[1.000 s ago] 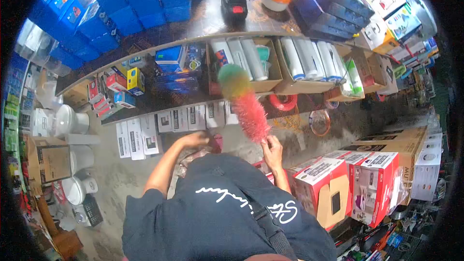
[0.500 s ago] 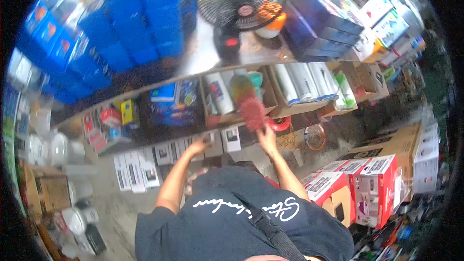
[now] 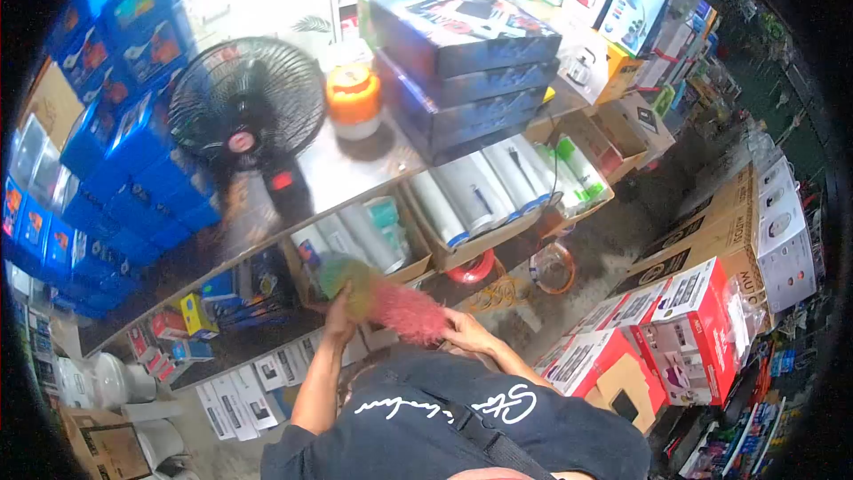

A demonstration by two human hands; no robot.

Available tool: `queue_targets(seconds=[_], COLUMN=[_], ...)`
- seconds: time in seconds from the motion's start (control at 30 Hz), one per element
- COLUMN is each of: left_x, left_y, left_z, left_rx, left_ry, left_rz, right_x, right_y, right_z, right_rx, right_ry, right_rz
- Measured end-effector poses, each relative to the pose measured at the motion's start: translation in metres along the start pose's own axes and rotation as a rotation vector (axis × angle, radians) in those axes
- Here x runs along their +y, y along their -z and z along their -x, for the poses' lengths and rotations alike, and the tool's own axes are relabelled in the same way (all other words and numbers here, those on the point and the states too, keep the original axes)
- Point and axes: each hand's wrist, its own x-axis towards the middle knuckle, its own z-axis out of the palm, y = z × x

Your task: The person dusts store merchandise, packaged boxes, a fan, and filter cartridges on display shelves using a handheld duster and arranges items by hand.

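A fluffy duster [image 3: 404, 309], pink-red at one end and yellow to green at the other, stretches between my hands in front of the lower shelf. My right hand [image 3: 468, 332] is closed around its pink end; any handle there is hidden. At the yellow-green part, my left hand [image 3: 339, 316] is closed on the fluff, though its fingers are slightly blurred. Just beyond the green end stands an open carton [image 3: 416, 253] with white rolls and teal packages in it.
A black fan [image 3: 249, 107], an orange-topped jar [image 3: 354, 98] and stacked dark boxes [image 3: 471, 62] stand on the counter. Blue boxes [image 3: 133, 187] rise at left. Red-and-white cartons [image 3: 689, 338] are close on my right. White boxes [image 3: 235, 400] lie below the shelf.
The duster has swung from near upright to lying across, green end leftward. My left hand, apart from it before, has come up and taken hold. The view has turned.
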Motion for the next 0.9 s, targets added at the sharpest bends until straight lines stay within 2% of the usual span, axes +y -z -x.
queue_targets(seconds=[0.03, 0.1, 0.13, 0.2, 0.23, 0.3, 0.33, 0.4, 0.43, 0.5, 0.53, 0.6, 0.63, 0.73, 0.77, 0.8, 0.83, 0.87, 0.9], left_x=[0.001, -0.009, -0.011, -0.012, -0.009, -0.004, -0.001, 0.006, 0.006, -0.004, -0.006, -0.016, -0.016, -0.013, -0.006, 0.0, -0.004, 0.001, 0.004], left_y=[-0.039, -0.108, -0.145, -0.196, -0.217, -0.264, -0.282, -0.318, -0.329, -0.333, -0.334, -0.324, -0.324, -0.294, -0.288, -0.281, -0.263, -0.261, -0.247], left_z=[0.003, -0.006, -0.009, -0.024, -0.03, -0.033, -0.036, -0.034, -0.036, -0.042, -0.041, -0.041, -0.037, -0.036, -0.034, -0.032, -0.035, -0.03, -0.033], left_rx=[0.016, -0.105, -0.125, -0.213, -0.276, -0.397, -0.472, -0.565, -0.581, -0.597, -0.586, -0.512, -0.484, -0.384, -0.326, -0.274, -0.097, -0.047, -0.059], left_ry=[0.087, 0.022, -0.018, -0.053, -0.004, -0.15, -0.22, -0.251, -0.271, -0.273, -0.254, -0.183, -0.246, -0.185, -0.261, -0.338, -0.105, -0.103, -0.1], left_rz=[-0.073, -0.098, -0.148, -0.364, -0.416, -0.459, -0.507, -0.514, -0.589, -0.601, -0.63, -0.689, -0.702, -0.732, -0.808, -0.877, -0.636, -0.474, -0.495], right_x=[-0.008, 0.022, 0.035, 0.05, 0.045, 0.019, 0.015, -0.004, 0.01, -0.013, -0.038, -0.037, -0.032, -0.011, 0.011, 0.003, 0.014, 0.022, 0.057], right_y=[0.019, 0.055, 0.076, 0.112, 0.133, 0.176, 0.191, 0.222, 0.235, 0.255, 0.269, 0.28, 0.281, 0.255, 0.242, 0.219, 0.206, 0.189, 0.17], right_z=[0.006, 0.012, 0.016, 0.026, 0.033, 0.047, 0.049, 0.046, 0.031, 0.006, -0.002, -0.03, -0.049, -0.071, -0.079, -0.069, -0.055, -0.041, -0.038], right_rx=[0.074, 0.187, 0.242, 0.301, 0.334, 0.417, 0.394, 0.604, 0.615, 0.736, 0.722, 0.63, 0.583, 0.44, 0.328, 0.298, 0.201, 0.214, 0.243], right_ry=[0.008, 0.05, 0.168, 0.179, 0.218, 0.29, 0.245, 0.27, 0.385, 0.469, 0.467, 0.385, 0.491, 0.331, 0.325, 0.292, 0.21, 0.237, 0.334], right_rz=[-0.1, -0.103, -0.083, -0.403, -0.406, -0.247, -0.44, -0.193, -0.282, -0.471, -0.325, -0.494, -0.423, -0.243, -0.159, -0.22, -0.156, -0.131, -0.128])
